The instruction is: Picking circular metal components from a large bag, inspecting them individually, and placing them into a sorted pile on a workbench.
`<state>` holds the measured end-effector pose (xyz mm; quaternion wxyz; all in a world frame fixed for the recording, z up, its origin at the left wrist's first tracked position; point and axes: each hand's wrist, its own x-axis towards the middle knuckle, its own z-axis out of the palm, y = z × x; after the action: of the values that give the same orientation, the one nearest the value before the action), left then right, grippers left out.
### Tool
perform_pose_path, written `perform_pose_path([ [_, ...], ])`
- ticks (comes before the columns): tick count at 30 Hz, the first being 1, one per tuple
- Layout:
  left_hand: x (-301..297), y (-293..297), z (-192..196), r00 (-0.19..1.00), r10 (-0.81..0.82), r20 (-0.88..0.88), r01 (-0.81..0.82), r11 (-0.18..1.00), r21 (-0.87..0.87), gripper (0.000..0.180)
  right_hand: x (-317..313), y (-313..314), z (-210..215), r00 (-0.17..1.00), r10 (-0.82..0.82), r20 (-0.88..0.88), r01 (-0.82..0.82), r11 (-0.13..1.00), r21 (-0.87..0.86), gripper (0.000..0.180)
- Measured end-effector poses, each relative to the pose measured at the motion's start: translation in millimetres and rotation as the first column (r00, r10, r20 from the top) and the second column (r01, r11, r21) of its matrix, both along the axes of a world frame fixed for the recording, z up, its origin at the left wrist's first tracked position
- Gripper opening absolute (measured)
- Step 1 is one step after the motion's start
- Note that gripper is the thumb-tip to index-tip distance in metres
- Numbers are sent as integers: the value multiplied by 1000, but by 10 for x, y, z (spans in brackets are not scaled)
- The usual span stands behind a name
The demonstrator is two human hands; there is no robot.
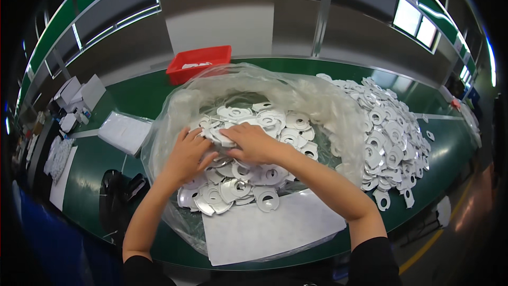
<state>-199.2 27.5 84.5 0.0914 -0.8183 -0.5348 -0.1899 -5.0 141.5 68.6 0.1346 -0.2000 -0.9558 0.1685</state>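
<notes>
Flat white plastic parts (267, 175) with round holes lie heaped inside a large clear plastic bag (174, 103). Both my hands reach into the heap. My left hand (186, 154) rests on the left side of the heap, fingers spread and thumb held apart. Beside it, my right hand (253, 144) has its fingers and thumb closed around a few white plastic parts (221, 136), raised slightly over the others. Its fingertips are partly hidden among the parts. A white sheet (275, 228) lies along the near side of the heap.
A bigger pile of the same parts (394, 137) sits on the green table (447, 151) to the right. At the back stands a red bin (201, 59) with a few white pieces. Leftward are a flat plastic-wrapped pack (124, 131) and a black object (114, 196).
</notes>
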Motion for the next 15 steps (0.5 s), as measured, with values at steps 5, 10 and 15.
perform_pose_path([
  [5,26,-356,-241,994,103,-31,-101,992,75,20,318,347,36,988,14,-156,-26,997,-78,64],
  [10,34,-524,-380,970,167,178,-199,963,184,19,898,253,100,933,-255,-252,173,936,-307,36],
  [15,530,-530,-269,862,278,423,-365,921,138,22,1266,-467,0,852,-285,-438,259,958,-120,21],
])
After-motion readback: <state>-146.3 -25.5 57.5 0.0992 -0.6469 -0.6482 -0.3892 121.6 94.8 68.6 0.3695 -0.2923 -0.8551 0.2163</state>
